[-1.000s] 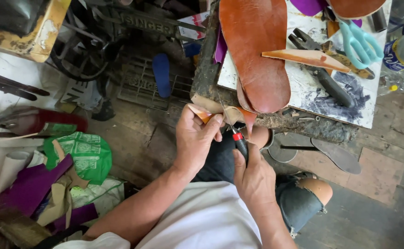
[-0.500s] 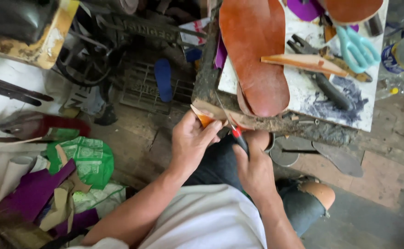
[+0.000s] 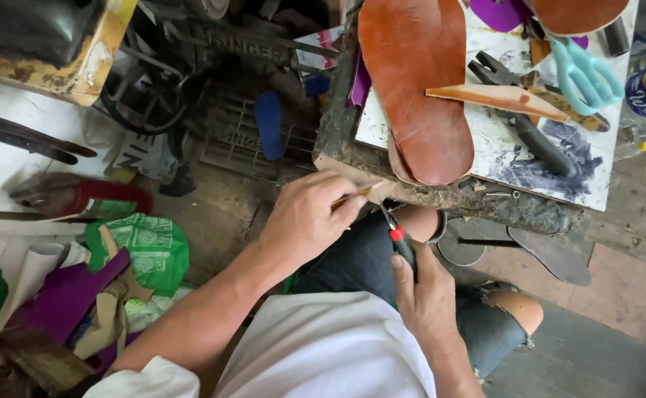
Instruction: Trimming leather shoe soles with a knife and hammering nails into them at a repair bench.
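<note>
**Strip pinned at the bench edge, knife in your right hand**

Your left hand [image 3: 307,221] is closed in a pinch on a thin tan strip of leather [image 3: 356,196], fingers bunched over it right at the worn front edge of the workbench [image 3: 441,197]. Holding it there looks deliberate — the edge backs the piece, so it stays flat and stiff against the blade. Your right hand [image 3: 427,298] is wrapped shut around a small knife [image 3: 397,236] with a dark handle and a red collar; its narrow blade angles up toward the strip and meets it just beside your left fingertips. Whether the tip is actually biting into the leather is too small to tell.

Both hands work low, over your lap, with your knees in torn jeans just beneath — close to the body, which probably steadies the cut.

On the bench top, well clear of the hands, lie a large brown leather sole [image 3: 415,88], a wedge-shaped tan offcut [image 3: 496,100], dark pliers [image 3: 518,121] and teal-handled scissors [image 3: 587,74]. To your left on the floor sit a green bag [image 3: 142,247] and purple scraps [image 3: 61,298].
</note>
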